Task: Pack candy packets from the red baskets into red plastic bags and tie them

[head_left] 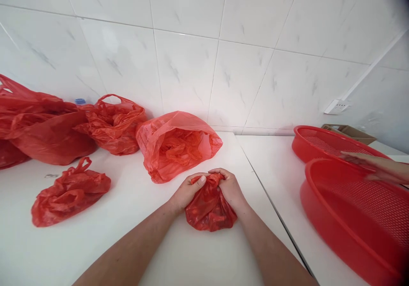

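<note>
A small crumpled red plastic bag (209, 211) rests on the white counter (96, 252) just in front of me. My left hand (187, 191) and my right hand (230, 189) are both closed on its bunched top, fingers curled into the plastic and nearly touching each other. Just behind them lies an open red bag (175, 143) on its side, stuffed with more red bags.
Several other red plastic bags lie to the left, one tied bag (68, 192) nearest and a larger bag (113, 124) by the tiled wall. Two red mesh baskets (351, 218) stand on the right. Another person's hand (380, 167) reaches across them. A cardboard box (349, 132) sits behind.
</note>
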Tool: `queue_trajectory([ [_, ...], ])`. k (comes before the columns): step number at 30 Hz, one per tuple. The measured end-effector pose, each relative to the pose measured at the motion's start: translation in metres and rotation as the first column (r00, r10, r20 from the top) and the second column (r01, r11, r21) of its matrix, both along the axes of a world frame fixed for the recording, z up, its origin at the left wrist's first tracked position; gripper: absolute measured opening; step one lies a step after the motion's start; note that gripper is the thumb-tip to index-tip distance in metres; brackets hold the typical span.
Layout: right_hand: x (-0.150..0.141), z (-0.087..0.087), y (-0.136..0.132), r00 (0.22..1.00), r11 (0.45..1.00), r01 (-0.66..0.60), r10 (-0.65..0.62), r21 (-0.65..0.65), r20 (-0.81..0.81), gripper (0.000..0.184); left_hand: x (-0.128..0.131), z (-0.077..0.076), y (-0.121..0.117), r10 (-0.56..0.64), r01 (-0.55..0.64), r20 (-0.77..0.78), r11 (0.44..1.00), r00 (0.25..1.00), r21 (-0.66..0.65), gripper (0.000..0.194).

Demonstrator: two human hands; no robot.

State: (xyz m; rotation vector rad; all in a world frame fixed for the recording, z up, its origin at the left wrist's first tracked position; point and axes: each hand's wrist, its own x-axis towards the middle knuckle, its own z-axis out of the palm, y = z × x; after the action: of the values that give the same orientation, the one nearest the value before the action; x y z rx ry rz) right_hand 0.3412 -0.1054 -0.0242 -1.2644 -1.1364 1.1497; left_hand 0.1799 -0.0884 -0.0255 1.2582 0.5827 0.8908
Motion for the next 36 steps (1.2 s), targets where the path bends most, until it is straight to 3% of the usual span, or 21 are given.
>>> queue_trajectory([
  [3,0.007,0.003,0.001,0.962,0.992,-0.126,0.113,-0.033,-0.249,0.035,-0.002,0.003,-0.002,0.089,-0.075,-0.077,0.983,0.993,0.168,0.041],
  [5,0.013,0.003,0.003,0.923,0.995,-0.102,0.098,0.01,-0.371,0.039,-0.004,0.005,-0.003,0.218,-0.16,-0.128,0.92,0.968,0.358,0.041],
  [6,0.017,0.003,0.005,0.933,0.999,-0.046,0.05,0.019,-0.357,0.039,-0.006,0.005,-0.003,0.277,-0.189,-0.134,0.87,0.951,0.455,0.041],
  [9,0.032,-0.003,0.012,0.98,0.982,0.19,-0.19,-0.004,-0.05,0.034,-0.01,0.003,-0.002,0.389,-0.228,-0.1,0.709,0.916,0.667,0.04],
  [12,0.049,-0.01,0.019,0.904,0.929,0.368,-0.364,0.025,0.223,0.03,-0.012,0.001,-0.001,0.446,-0.267,-0.026,0.58,0.895,0.769,0.038],
  [14,0.059,-0.013,0.022,0.849,0.905,0.42,-0.421,0.075,0.319,0.029,-0.013,0.001,-0.002,0.461,-0.312,0.036,0.538,0.886,0.783,0.036],
  [20,0.064,-0.021,0.025,0.738,0.921,0.353,-0.381,0.164,0.556,0.03,-0.011,0.002,-0.009,0.512,-0.385,0.038,0.592,0.858,0.708,0.034],
  [24,0.06,-0.024,0.024,0.683,0.928,0.321,-0.366,0.191,0.632,0.031,-0.012,0.005,-0.011,0.544,-0.387,0.029,0.557,0.839,0.735,0.031],
  [26,0.056,-0.024,0.023,0.678,0.935,0.293,-0.349,0.197,0.647,0.03,-0.011,0.007,-0.011,0.549,-0.315,-0.036,0.531,0.835,0.787,0.036],
  [29,0.048,-0.019,0.02,0.717,0.965,0.174,-0.262,0.197,0.646,0.025,-0.006,0.008,-0.011,0.497,-0.122,-0.177,0.513,0.849,0.85,0.073],
  [31,0.043,-0.016,0.018,0.757,0.979,0.077,-0.18,0.188,0.628,0.024,-0.002,0.008,-0.012,0.45,0.013,-0.276,0.505,0.849,0.863,0.086],
  [34,0.04,-0.016,0.015,0.799,0.987,0.022,-0.114,0.16,0.59,0.033,0.0,0.01,-0.017,0.37,0.177,-0.408,0.521,0.835,0.835,0.066],
  [36,0.042,-0.019,0.016,0.809,0.988,0.051,-0.127,0.146,0.574,0.039,-0.003,0.016,-0.022,0.347,0.216,-0.448,0.537,0.824,0.815,0.05],
])
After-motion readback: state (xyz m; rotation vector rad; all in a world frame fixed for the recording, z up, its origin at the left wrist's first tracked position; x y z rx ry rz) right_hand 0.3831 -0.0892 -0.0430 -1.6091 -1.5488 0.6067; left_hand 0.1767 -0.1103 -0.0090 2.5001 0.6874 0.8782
